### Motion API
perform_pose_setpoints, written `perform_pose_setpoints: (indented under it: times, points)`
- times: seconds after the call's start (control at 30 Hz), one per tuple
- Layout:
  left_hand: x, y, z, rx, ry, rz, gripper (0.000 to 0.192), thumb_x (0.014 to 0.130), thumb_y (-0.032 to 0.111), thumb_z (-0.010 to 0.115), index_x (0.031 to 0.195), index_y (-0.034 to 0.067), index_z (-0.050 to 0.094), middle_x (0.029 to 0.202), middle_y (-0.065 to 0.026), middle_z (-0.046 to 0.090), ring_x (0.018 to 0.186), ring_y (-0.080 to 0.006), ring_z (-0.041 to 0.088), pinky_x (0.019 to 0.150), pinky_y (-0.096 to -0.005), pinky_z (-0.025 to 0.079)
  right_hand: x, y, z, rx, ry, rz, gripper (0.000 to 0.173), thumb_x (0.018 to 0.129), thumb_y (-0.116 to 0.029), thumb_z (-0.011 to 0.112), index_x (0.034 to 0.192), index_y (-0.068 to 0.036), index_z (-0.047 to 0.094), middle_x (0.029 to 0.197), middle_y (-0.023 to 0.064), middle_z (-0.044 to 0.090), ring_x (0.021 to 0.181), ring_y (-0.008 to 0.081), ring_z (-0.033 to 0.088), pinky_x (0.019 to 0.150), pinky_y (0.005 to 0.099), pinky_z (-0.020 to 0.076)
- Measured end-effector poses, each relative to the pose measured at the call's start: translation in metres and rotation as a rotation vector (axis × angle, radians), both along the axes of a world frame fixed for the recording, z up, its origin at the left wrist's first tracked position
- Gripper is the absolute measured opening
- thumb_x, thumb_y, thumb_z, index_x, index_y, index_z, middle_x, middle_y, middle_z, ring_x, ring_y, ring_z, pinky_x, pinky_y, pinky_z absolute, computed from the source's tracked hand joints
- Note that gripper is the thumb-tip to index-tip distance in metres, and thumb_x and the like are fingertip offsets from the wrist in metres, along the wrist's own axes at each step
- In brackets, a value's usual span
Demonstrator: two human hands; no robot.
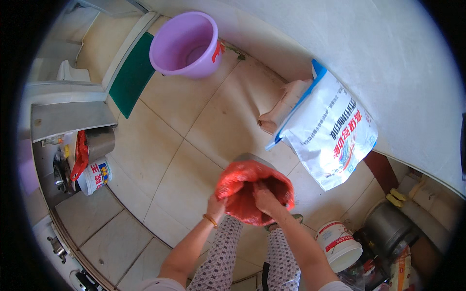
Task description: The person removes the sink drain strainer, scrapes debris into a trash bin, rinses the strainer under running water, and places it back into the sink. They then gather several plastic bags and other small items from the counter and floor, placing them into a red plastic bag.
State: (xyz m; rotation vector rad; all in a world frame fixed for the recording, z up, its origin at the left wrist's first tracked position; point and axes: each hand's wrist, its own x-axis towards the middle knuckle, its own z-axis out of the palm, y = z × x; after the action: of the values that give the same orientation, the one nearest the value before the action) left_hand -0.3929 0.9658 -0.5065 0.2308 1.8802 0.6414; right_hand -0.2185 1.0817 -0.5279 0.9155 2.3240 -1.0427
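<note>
In front of my legs a red plastic bag (251, 169) stands with its mouth spread wide. Behind its far rim shows a grey, rounded edge (253, 158), perhaps a bin that the bag lines; the bag covers the rest. My left hand (217, 206) grips the bag's rim on the left side. Down inside the mouth is my right hand (265, 199), close to the bag's inner wall. Its fingertips are partly lost in the shade, so whether they pinch the plastic is unclear.
A purple plastic bucket (185, 47) stands on the tiled floor beside a green mat (133, 76). To the right, a large white printed bag (327, 138) leans at the wall. White buckets (333, 236) and a metal pot (387, 227) crowd the lower right. Left is an open cabinet (72, 120).
</note>
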Motion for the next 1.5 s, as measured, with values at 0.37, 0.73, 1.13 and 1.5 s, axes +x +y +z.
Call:
perform_pose_setpoints:
  times: [0.37,0.73,1.13,1.5]
  points:
    - [-0.16,0.099,-0.092,0.187,0.007,0.658,0.033,0.087,0.003,0.054,0.12,0.004,0.056,0.109,-0.0041,0.061,0.095,-0.0166,0.057,0.085,-0.0326,0.045,0.006,-0.04,0.101,-0.284,0.121,-0.789,0.016,0.09,-0.012,0.055,0.103,-0.004,0.06,0.09,0.0176,0.061,0.081,0.0352,0.06,0.069,0.0415,0.0475]
    - [-0.179,0.137,-0.066,0.169,-0.028,0.609,0.033,0.084,-0.001,0.056,0.116,0.004,0.057,0.104,-0.0037,0.061,0.091,-0.0159,0.056,0.082,-0.0314,0.045,-0.126,0.144,0.087,0.174,0.711,-1.116,0.011,0.09,-0.004,0.055,0.096,0.002,0.061,0.085,0.0154,0.062,0.074,0.0241,0.062,0.066,0.0316,0.0482]
    - [-0.241,0.177,-0.129,0.154,-0.165,0.291,0.032,0.088,0.004,0.057,0.119,0.001,0.054,0.109,-0.0062,0.061,0.098,-0.0156,0.056,0.086,-0.0302,0.045,-0.27,0.372,-0.197,0.31,0.345,-0.909,0.029,0.082,-0.013,0.06,0.108,0.001,0.063,0.115,0.0263,0.057,0.103,0.0389,0.059,0.089,0.0417,0.048]
    - [-0.258,0.198,-0.121,0.032,-0.17,0.148,0.03,0.09,0.006,0.058,0.119,0.0,0.054,0.114,-0.0065,0.059,0.102,-0.0145,0.056,0.089,-0.0301,0.045,-0.293,0.407,-0.315,0.301,0.385,-0.557,0.036,0.076,-0.006,0.062,0.11,0.006,0.058,0.125,0.0297,0.049,0.109,0.0426,0.053,0.095,0.0437,0.0436]
